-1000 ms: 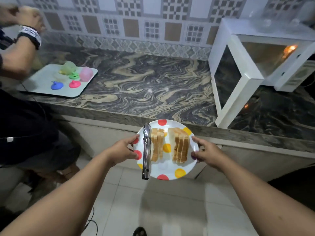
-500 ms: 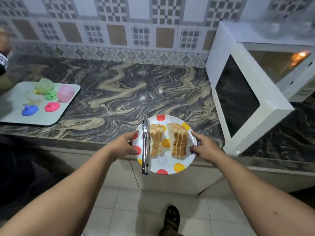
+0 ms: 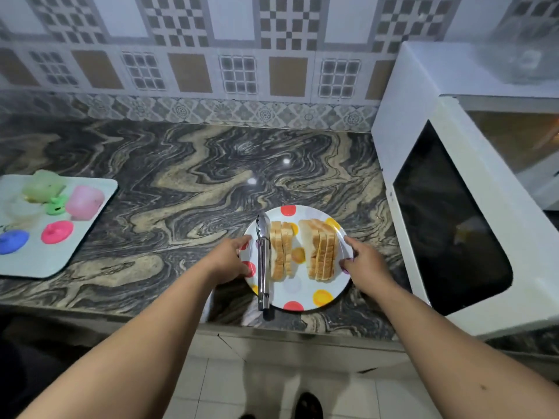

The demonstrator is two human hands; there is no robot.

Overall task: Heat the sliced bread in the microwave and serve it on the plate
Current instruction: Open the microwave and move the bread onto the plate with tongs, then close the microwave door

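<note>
Microwave cut off at right edge, interior mostly out of view. Tray cropped at left. Object atop microwave blurred, unidentifiable.

Home kitchen: marbled dark stone countertop w/ patterned tile backsplash, white microwave w/ door open at right, tray of colored plastic cups/lids at left, tiled floor below.
</note>
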